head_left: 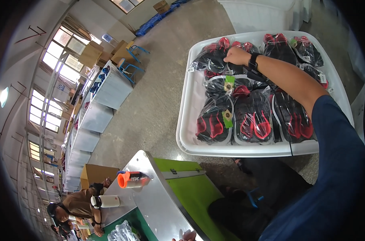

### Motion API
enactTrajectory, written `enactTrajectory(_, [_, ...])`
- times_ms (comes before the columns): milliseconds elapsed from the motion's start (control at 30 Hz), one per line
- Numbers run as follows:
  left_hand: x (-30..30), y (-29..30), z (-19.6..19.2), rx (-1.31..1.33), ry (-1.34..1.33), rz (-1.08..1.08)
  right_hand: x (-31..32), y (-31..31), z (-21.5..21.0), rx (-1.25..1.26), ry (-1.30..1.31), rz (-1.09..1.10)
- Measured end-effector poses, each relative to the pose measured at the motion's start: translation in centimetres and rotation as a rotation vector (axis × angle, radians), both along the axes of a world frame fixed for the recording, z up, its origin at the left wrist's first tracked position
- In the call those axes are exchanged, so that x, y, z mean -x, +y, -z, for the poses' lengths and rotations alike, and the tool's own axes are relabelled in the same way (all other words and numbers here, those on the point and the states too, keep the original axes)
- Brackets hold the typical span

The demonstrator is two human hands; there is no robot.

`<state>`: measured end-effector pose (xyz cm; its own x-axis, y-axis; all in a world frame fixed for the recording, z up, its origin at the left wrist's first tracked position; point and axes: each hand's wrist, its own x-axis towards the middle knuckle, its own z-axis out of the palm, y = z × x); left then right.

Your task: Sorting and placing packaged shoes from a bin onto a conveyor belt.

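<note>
My right hand [237, 56] reaches across a white plastic bin to its far side. Its fingers are closed at a clear-bagged pair of black shoes [211, 56] with red linings, and seem to pinch the bag; the fingertips are partly hidden. Nearer me in the bin lie more bagged black-and-red shoes [253, 116], packed side by side, some with green tags [227, 118]. Only a few fingers of my left hand [185, 235] show at the lower edge, by the metal table; what they touch is out of sight.
The metal table [166, 201] has a green side panel, and holds an orange-rimmed container [128, 180], a white bottle [108, 201] and clear plastic bags [124, 232]. A person in brown [80, 203] is at its far left. White bins [114, 90] line the left; another [259, 16] stands behind.
</note>
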<state>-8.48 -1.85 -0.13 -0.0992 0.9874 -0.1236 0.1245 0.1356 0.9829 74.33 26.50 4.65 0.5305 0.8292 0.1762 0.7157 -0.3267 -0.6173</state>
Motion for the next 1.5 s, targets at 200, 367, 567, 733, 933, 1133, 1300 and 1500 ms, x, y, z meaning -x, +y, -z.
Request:
enactTrajectory(200, [-0.2,-0.3,-0.2,0.107,-0.460,-0.070,0.3,8.1,1.0,0.016,-0.289,0.004])
enactTrajectory(367, [-0.7,0.3,-2.1,0.222,-0.396,-0.086,3.2,12.1,2.9,0.072,-0.378,0.094])
enactTrajectory(567, [0.5,0.8,-2.5,0.342,-0.429,-0.127,3.2,14.0,9.8,0.192,-0.720,-0.208])
enactTrajectory(733, [2.3,0.8,-1.4,0.264,-0.393,-0.039,-1.1,11.8,9.6,0.189,-0.796,-0.665])
enactTrajectory(933, [1.2,1.0,-2.5,0.382,-0.137,-0.150,-2.4,10.4,8.4,0.194,-0.702,-0.746])
enactTrajectory(1133, [2.0,0.4,-1.8,0.304,-0.328,-0.200,-1.5,12.3,9.0,-0.243,-0.692,0.047])
enactTrajectory(1300, [3.0,1.0,-1.5,0.365,-0.408,-0.169,-5.8,13.8,10.3,-0.105,-0.618,0.275])
enactTrajectory(1500, [2.4,1.3,-1.6,0.417,-0.382,-0.294,-6.2,14.1,7.7,0.060,-0.554,0.399])
